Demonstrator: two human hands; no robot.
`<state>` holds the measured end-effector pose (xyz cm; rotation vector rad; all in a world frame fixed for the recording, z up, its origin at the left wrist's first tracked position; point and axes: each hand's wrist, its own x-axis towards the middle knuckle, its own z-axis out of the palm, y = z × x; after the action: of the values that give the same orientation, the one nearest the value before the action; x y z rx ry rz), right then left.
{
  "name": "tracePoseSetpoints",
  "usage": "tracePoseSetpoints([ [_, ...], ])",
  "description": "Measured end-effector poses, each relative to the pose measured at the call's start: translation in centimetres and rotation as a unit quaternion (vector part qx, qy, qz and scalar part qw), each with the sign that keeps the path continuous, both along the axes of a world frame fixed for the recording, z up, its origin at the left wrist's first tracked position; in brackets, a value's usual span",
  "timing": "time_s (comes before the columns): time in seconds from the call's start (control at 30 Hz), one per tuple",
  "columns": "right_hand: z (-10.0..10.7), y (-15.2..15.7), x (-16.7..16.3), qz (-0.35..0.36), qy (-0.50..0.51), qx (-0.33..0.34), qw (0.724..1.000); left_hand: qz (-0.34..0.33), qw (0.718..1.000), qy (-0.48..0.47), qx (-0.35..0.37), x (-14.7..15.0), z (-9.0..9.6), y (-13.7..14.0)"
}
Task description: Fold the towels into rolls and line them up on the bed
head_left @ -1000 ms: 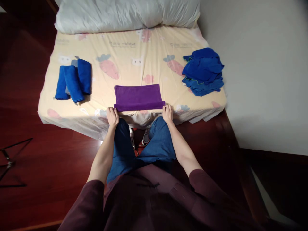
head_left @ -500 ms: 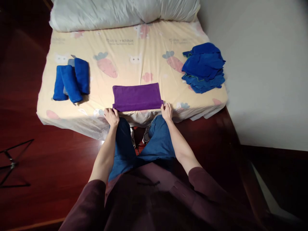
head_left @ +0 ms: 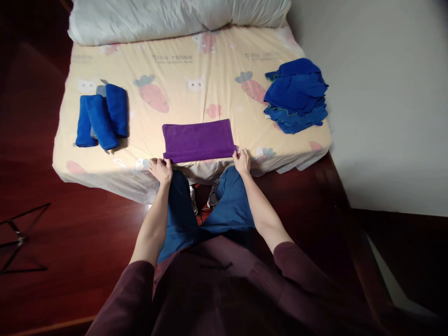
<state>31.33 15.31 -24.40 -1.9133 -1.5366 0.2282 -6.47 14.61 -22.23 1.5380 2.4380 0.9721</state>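
A purple towel, folded into a wide rectangle, lies flat at the front edge of the bed. Its near left corner is pinched in my left hand, thumb against the fingers. On the other side, my right hand grips the near right corner the same way. A narrow strip along the towel's near edge sticks out a little at both ends, beside my fingers. Off to the left lie several rolled towels, blue ones over a grey one. To the right sits a loose heap of blue towels.
The bed wears a yellow sheet with carrots and rabbits. Across its far end lies a rolled white quilt. A pale wall borders the right side. On the red floor at left stand black tripod-like legs.
Both hands keep their hold on the purple towel's near corners, and the towel lies much as before. The view has shifted slightly.
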Motion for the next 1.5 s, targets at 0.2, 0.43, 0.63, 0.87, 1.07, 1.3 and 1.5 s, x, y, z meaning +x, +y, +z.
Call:
tracePoseSetpoints([
  [0.2, -0.3, 0.0, 0.0, -0.006, -0.002, -0.016, 1.0, -0.012, 0.999, -0.041, -0.023, 0.1, 0.5, -0.1],
  [0.43, 0.1, -0.1, 0.0, -0.007, 0.023, -0.005, 1.0, -0.073, 0.997, 0.01, -0.007, -0.8, 0.4, -0.5],
  [0.63, 1.7, -1.4, -0.4, 0.025, -0.034, 0.037, 0.998, -0.221, 0.975, 0.026, 0.024, -1.3, 1.3, -1.1],
  [0.87, 3.6, -2.1, -1.1, 0.157, -0.087, 0.004, 0.984, -0.418, 0.907, 0.037, -0.014, -0.5, 2.1, -1.0],
  [1.07, 4.1, -1.8, -1.3, 0.208, -0.108, -0.016, 0.972, -0.436, 0.898, 0.047, -0.014, -0.1, 1.3, -0.1],
  [1.3, 2.8, -0.7, -1.5, 0.205, -0.084, -0.026, 0.975, -0.412, 0.91, 0.045, -0.032, 0.4, 0.9, 0.5],
  [1.5, 2.1, 0.2, -1.9, 0.181, -0.073, -0.02, 0.981, -0.4, 0.916, 0.036, -0.014, 0.4, 0.5, 0.8],
])
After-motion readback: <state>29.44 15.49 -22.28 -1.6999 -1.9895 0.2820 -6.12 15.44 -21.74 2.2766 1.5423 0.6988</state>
